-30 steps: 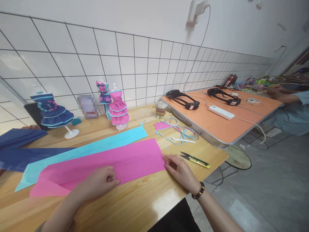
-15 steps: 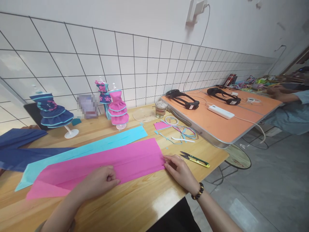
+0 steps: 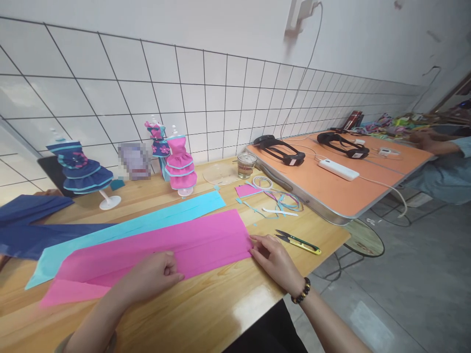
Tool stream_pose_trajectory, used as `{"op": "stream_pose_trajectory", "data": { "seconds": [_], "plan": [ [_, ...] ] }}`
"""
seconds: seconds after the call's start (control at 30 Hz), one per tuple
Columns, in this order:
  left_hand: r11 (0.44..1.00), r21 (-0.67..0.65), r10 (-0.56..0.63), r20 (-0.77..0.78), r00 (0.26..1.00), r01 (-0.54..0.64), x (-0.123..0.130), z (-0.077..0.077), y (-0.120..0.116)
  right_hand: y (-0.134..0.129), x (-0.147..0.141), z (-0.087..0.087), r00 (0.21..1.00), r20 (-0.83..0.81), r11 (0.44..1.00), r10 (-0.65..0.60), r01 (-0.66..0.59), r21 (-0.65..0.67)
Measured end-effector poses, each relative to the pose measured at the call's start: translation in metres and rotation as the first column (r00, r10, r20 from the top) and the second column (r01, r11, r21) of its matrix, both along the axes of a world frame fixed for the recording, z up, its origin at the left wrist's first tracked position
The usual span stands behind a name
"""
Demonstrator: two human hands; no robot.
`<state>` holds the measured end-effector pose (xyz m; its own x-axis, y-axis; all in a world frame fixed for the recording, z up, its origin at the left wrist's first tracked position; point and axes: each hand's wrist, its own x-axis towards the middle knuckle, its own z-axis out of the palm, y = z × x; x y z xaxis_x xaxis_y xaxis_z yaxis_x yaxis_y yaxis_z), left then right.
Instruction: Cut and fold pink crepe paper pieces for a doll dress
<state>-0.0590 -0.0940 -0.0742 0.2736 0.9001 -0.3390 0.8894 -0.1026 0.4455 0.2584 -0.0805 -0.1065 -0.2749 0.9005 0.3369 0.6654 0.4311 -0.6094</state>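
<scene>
A long strip of pink fabric (image 3: 206, 240) lies across the wooden table, folded over at its left end. My left hand (image 3: 156, 274) rests on its near edge with curled fingers, the thumb tip and a fingertip closed at the edge. At the strip's right end, my right hand (image 3: 272, 257) pinches the short edge between thumb and fingers; a bead bracelet circles that wrist. Behind the pink piece lies a light blue fabric strip (image 3: 184, 212), partly covered by it. Yellow-handled thread snips (image 3: 298, 241) lie just beyond my right hand.
Dark blue fabric (image 3: 33, 240) is at the left. Doll dress forms (image 3: 180, 164) and a glass (image 3: 246, 165) stand along the wall. Cords and scraps (image 3: 283, 201) lie behind the snips. An orange table (image 3: 368, 186) holds headsets and a power strip; another person's hands (image 3: 427, 141) are beyond.
The view has shifted very slightly. Both hands and the pink fabric stay in the same place.
</scene>
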Motion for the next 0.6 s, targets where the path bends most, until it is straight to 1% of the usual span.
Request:
{"op": "stream_pose_trajectory", "data": {
  "seconds": [0.2,0.33,0.6],
  "plan": [
    [1.000,0.006,0.008,-0.025,1.000,-0.008,-0.0002,-0.0009,-0.0001,-0.0015,-0.0014,0.0023,1.000,0.015,1.000,-0.014,0.014,-0.003],
    [1.000,-0.001,0.015,-0.015,1.000,-0.015,-0.0005,-0.0015,0.0002,-0.0024,-0.0023,0.0035,1.000,0.017,1.000,-0.022,0.022,-0.005],
    [1.000,-0.012,0.009,-0.018,1.000,-0.010,-0.0004,-0.0013,0.0008,-0.0033,-0.0015,0.0020,0.998,0.054,1.000,-0.027,0.026,0.014]
  ]
}}
